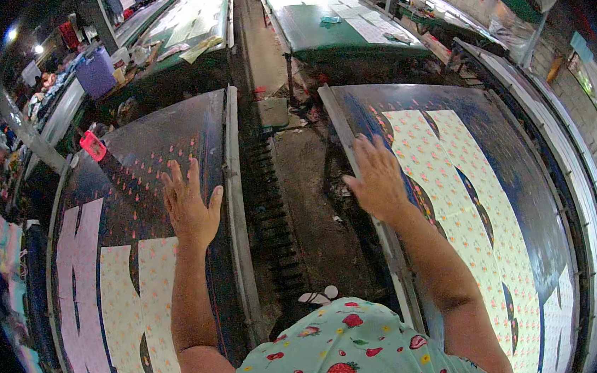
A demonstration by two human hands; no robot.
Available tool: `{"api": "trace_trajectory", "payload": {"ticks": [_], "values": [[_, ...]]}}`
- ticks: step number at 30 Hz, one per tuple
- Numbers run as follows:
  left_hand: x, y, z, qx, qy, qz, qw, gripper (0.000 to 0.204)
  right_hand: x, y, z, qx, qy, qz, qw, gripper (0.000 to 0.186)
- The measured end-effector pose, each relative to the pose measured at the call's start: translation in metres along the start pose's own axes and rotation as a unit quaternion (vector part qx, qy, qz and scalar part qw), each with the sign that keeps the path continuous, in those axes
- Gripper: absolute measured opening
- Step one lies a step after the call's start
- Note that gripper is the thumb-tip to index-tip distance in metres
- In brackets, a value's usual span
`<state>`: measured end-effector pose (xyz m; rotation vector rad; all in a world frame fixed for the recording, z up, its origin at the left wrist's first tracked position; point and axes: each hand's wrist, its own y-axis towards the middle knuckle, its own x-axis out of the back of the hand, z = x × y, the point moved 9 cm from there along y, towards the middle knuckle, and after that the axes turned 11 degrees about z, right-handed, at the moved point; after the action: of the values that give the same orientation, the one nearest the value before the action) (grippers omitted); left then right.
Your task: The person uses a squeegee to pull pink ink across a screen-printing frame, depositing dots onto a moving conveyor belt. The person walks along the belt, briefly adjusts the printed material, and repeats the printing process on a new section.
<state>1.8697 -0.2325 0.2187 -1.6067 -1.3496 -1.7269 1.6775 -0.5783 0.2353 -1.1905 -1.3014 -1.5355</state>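
The left hand (192, 206) is showing open, fingers apart, over the left dark work table (186, 118) near its inner edge, and is gripping nothing. The right hand (377, 179) is likewise showing open and empty at the inner edge of the right dark work table (507, 133). Whether either is touching the surface, I cannot tell. On the left table, a pink fabric panel (83, 276) is lying toward the outer edge, cream floral fabric panels (157, 270) beside it, the left forearm covering part of their inner side. On the right table, yellowish floral fabric panels (423, 154) are running beyond the view's lower edge. A red container (93, 145), its contents indistinct, is sitting near the left table's far outer corner. A strawberry-print garment (327, 347) is hiding the near aisle.
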Motion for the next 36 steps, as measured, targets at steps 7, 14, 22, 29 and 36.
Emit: {"api": "trace_trajectory", "payload": {"ticks": [7,14,22,29,36], "values": [[-0.213,0.067,0.199,0.057,-0.186,0.069,0.978,0.066,-0.075,-0.068,-0.224,-0.204,-0.007,0.044,0.978,0.092],[-0.23,0.087,0.183,0.184,-0.005,0.207,0.961,0.071,-0.017,-0.057,-0.363,-0.379,-0.045,-0.044,0.923,0.054],[-0.233,0.085,0.196,0.185,-0.012,0.216,0.959,0.069,-0.104,0.164,-0.295,-0.053,0.005,-0.071,0.996,0.059],[-0.241,0.105,0.193,0.227,0.011,0.308,0.924,0.084,-0.117,0.29,-0.342,-0.047,0.058,-0.102,0.992,0.048],[-0.307,0.312,0.202,0.156,-0.002,0.194,0.969,0.08,-0.177,0.533,-0.333,0.099,0.156,-0.082,0.979,0.049]]}}
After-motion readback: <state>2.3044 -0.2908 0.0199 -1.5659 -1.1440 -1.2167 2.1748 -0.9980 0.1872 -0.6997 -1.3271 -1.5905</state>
